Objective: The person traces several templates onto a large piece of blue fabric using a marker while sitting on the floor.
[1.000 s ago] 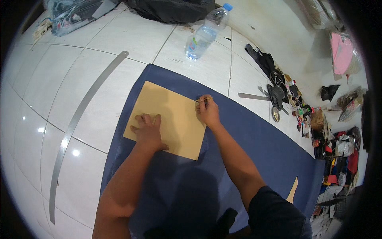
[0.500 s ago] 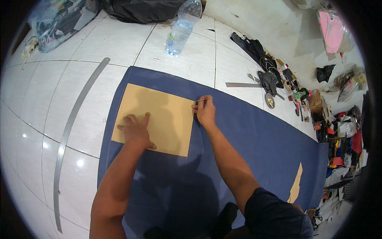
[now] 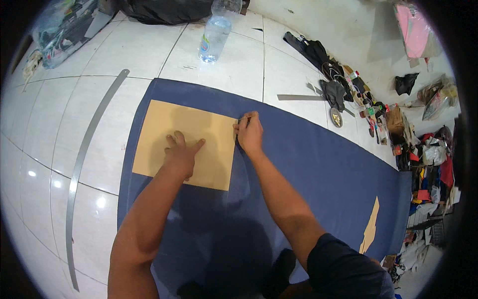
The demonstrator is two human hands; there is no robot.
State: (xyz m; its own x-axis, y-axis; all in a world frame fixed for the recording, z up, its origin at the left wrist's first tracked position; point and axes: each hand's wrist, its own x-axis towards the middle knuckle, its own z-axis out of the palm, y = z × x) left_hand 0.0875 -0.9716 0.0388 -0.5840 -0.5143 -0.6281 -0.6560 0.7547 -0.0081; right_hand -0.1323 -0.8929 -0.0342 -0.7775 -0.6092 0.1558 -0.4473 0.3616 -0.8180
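My left hand [image 3: 181,154] lies flat with spread fingers on the brown paper pattern [image 3: 186,144], which rests on the blue cloth [image 3: 318,169] on the floor. My right hand [image 3: 249,132] pinches a small marker at the pattern's right edge. I should press the pattern firmly and keep the marker tight against that edge.

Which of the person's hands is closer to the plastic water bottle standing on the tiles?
The right. The right hand works at the tan pattern's right edge, below the water bottle; the left hand presses flat on the pattern, lower and farther.
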